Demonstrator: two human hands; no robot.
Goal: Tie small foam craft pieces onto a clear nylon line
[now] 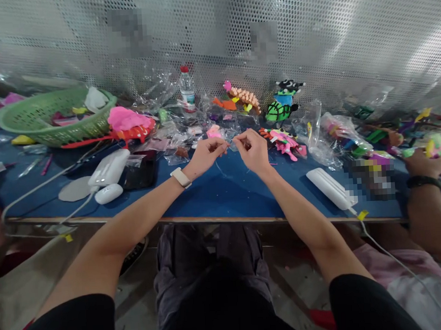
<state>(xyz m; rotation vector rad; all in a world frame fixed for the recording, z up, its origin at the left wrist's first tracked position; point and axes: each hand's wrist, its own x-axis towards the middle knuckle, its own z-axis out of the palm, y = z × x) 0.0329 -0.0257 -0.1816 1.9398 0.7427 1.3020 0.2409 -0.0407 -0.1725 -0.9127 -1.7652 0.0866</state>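
Although I can't tell whether the left hand (206, 155) or right hand (254, 151) has closed its grip on anything, a careless tug could knock the pink lump (214, 132) just beyond them on the worktop (215, 199).

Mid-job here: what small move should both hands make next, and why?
I'd probably ease the left hand and right hand slightly nearer the wearer, over the blue tabletop: a pink piece lies just beyond the left, and a pink figure beside the right, crowding them. What, if anything, they pinch is too small to tell.
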